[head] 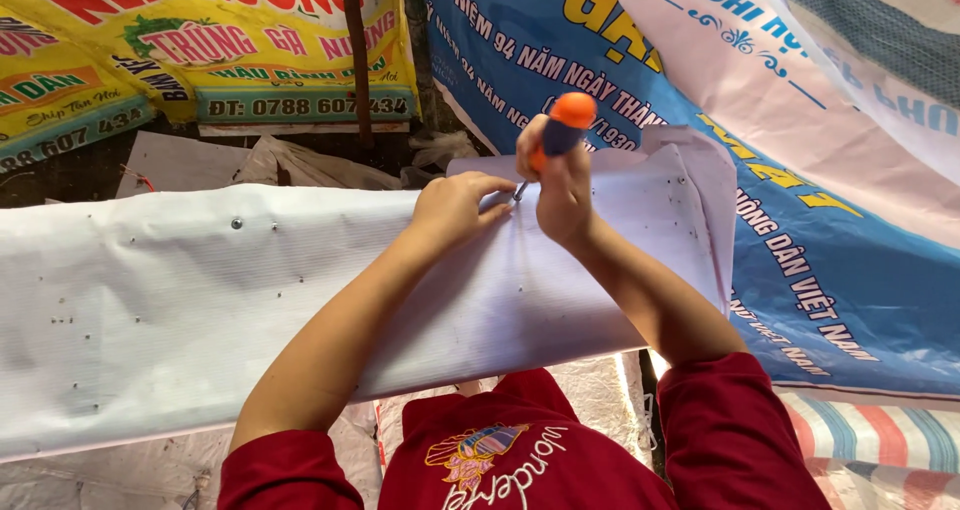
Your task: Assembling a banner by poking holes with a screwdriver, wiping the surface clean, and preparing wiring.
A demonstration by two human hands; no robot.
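Note:
My right hand [558, 185] grips a screwdriver [562, 128] with an orange and blue handle, held upright, its metal tip pressed down on a white tarp sheet [200, 290]. My left hand [455, 208] rests on the sheet right beside the tip, fingers pinching or steadying something small there that I cannot make out. The white sheet stretches across a frame from left to right and carries small screw heads and several tiny holes. Both arms wear dark red short sleeves.
A yellow printed banner [200, 40] hangs at the back left, a blue printed banner [820, 270] at the right. A thin dark pole [355, 60] stands upright behind the sheet. Striped tarp [880, 440] lies at the lower right. Crumpled plastic lies behind the sheet.

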